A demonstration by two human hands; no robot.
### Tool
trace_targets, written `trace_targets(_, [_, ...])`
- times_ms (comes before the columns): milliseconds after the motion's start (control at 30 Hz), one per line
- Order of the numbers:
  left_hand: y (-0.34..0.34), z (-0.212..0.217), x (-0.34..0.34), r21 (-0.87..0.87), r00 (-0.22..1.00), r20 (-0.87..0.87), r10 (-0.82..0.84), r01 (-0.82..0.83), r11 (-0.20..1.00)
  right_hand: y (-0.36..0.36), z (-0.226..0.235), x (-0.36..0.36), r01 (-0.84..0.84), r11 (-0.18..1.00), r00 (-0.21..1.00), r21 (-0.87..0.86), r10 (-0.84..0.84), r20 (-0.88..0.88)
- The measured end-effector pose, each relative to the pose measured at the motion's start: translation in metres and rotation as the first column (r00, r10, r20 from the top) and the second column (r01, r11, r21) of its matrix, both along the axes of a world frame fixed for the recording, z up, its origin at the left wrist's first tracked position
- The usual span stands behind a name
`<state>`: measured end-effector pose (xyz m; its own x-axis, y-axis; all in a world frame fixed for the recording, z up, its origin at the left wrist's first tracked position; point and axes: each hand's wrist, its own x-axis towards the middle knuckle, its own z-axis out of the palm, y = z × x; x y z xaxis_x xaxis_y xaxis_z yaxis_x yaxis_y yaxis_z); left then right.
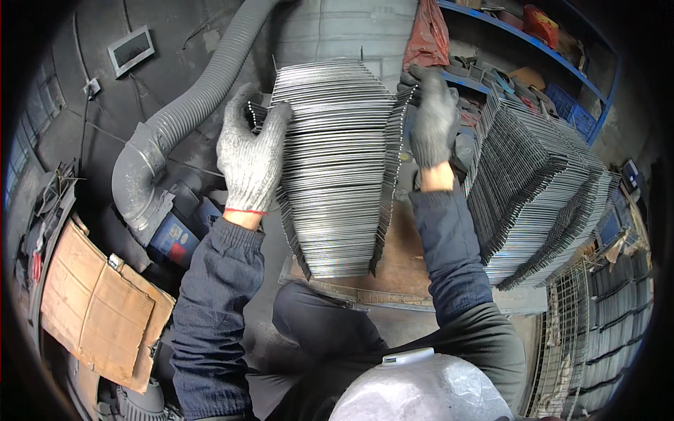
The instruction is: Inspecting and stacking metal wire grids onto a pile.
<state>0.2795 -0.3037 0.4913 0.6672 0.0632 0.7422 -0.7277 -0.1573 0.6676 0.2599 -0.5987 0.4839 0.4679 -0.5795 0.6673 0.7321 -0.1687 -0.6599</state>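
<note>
A tall stack of bent metal wire racks [337, 175] stands in front of me, its sides turned up in dark wire edges. My left hand [249, 151], in a grey knit glove with a red cuff, closes over the raised left edge near the top, thumb inside and fingers outside. On the opposite edge, my right hand [433, 119] is curled in a darker grey glove. Its fingertips are partly hidden against the wires. Both hands appear to grip the top of the stack, but how many racks they hold cannot be told.
More nested wire racks [540, 189] stand at the right on the brown-topped workbench [404, 259]. Blue shelving [519, 28] is at the far right. A ribbed duct [203, 77] runs down at the left, above cardboard [105, 302]. A wire cage [562, 337] sits at the lower right.
</note>
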Motion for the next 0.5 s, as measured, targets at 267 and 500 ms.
trace_targets(267, [-0.002, 0.005, 0.011, -0.039, 0.993, -0.094, -0.072, 0.069, 0.997, -0.052, -0.009, 0.158, -0.454, 0.808, 0.838, 0.376, 0.530, -0.127])
trace_targets(500, [-0.003, 0.002, 0.005, -0.042, 0.985, -0.116, -0.131, 0.127, 0.991, -0.084, 0.006, 0.247, -0.039, 0.962, 0.847, -0.269, -0.111, -0.520])
